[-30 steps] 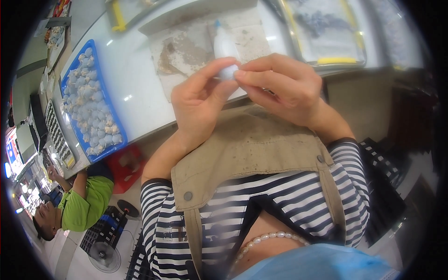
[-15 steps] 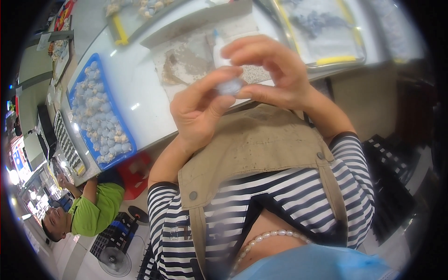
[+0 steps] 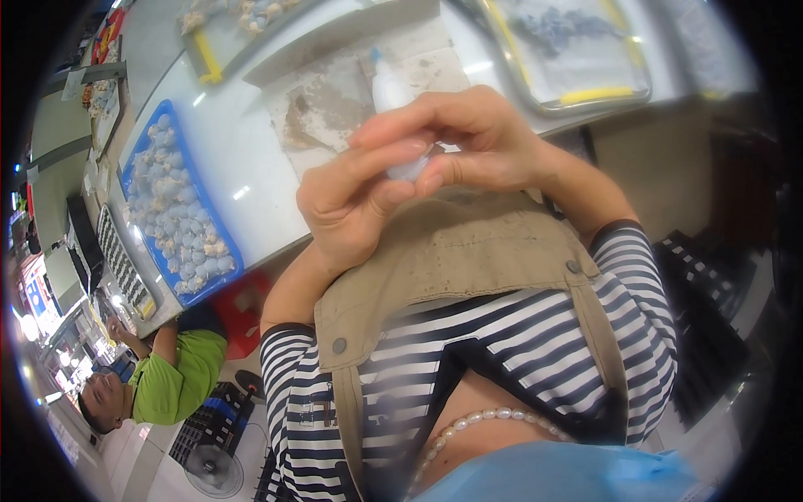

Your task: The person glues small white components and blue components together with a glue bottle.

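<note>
A small, rounded, pale blue piece is held between my two hands, over the table's near edge. My left hand pinches it from the left, fingers and thumb closed around its side. From the right, my right hand curls over it, its thumb against the piece and its fingers covering the top. The fingers hide much of the piece, so its exact kind does not show. Just beyond my hands, a white squeeze bottle with a blue tip lies on a stained cardboard sheet.
To the left sits a blue tray heaped with similar pale blue and cream pieces. A yellow-taped tray with blue-grey bits stands at the far right, another yellow-taped tray at the far left. A person in green sits at left.
My right hand has come down and its raised fingers have closed over the pale blue piece. My left hand keeps its hold, shifted slightly lower.
</note>
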Action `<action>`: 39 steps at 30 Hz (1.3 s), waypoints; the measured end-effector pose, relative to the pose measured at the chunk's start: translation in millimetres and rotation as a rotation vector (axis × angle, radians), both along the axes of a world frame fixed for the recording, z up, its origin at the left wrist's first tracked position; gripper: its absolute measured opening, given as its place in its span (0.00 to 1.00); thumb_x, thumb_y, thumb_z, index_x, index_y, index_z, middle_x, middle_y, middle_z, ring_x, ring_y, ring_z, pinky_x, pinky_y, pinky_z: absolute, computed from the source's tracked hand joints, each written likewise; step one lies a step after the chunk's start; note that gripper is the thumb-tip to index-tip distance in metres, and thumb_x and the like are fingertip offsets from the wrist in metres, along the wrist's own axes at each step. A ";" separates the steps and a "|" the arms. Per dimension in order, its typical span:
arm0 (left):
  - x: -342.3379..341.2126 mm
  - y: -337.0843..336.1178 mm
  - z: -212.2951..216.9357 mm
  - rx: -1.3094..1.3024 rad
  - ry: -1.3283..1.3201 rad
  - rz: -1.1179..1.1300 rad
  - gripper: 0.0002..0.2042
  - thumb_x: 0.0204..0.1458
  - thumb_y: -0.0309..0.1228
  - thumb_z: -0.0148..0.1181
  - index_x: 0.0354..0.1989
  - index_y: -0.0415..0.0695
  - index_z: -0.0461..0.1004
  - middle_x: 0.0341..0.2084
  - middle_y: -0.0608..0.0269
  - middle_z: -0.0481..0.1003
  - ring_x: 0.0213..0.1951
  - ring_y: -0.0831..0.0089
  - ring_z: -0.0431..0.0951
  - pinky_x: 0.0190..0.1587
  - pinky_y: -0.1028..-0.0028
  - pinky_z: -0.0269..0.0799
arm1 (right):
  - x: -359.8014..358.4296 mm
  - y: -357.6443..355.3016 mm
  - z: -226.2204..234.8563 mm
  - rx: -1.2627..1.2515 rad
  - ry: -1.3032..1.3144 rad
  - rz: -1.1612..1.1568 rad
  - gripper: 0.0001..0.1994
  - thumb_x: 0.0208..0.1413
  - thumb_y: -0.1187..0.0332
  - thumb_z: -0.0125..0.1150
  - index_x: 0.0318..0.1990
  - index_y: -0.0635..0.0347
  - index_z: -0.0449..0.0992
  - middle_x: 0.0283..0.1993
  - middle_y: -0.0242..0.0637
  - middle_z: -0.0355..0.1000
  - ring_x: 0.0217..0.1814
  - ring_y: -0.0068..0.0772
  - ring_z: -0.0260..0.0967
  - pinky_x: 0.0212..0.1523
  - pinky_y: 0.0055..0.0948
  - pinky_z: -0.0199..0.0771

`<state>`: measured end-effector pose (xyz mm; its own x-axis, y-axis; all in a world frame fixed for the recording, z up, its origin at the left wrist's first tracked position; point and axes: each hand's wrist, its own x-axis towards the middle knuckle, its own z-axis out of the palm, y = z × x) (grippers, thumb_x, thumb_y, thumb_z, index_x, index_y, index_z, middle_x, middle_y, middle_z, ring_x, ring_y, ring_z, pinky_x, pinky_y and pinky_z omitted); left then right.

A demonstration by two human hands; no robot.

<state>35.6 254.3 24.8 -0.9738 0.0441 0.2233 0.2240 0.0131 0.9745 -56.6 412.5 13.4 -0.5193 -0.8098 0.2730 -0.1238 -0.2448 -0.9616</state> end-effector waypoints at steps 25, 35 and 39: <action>18.8 -213.3 -3.6 -1.365 -0.142 0.995 0.13 0.44 0.35 0.58 0.38 0.43 0.75 0.30 0.58 0.76 0.30 0.64 0.76 0.35 0.73 0.69 | -18.6 -7.7 -24.5 0.481 0.698 -0.703 0.16 0.37 0.72 0.66 0.38 0.59 0.73 0.35 0.39 0.70 0.36 0.37 0.67 0.37 0.30 0.66; -186.5 -182.5 -69.5 -0.868 -0.253 0.597 0.17 0.41 0.36 0.56 0.40 0.42 0.71 0.34 0.53 0.74 0.38 0.57 0.74 0.43 0.67 0.67 | 10.3 -31.5 -29.5 0.669 0.547 -0.578 0.25 0.41 0.64 0.63 0.49 0.56 0.65 0.43 0.41 0.65 0.40 0.38 0.63 0.40 0.31 0.65; -194.9 -198.1 -83.3 -0.848 -0.270 0.602 0.20 0.40 0.34 0.56 0.43 0.40 0.69 0.35 0.49 0.74 0.39 0.54 0.74 0.44 0.66 0.66 | 0.1 -18.3 -35.6 0.684 0.702 -0.665 0.21 0.43 0.67 0.58 0.48 0.59 0.66 0.43 0.44 0.66 0.40 0.45 0.64 0.41 0.35 0.65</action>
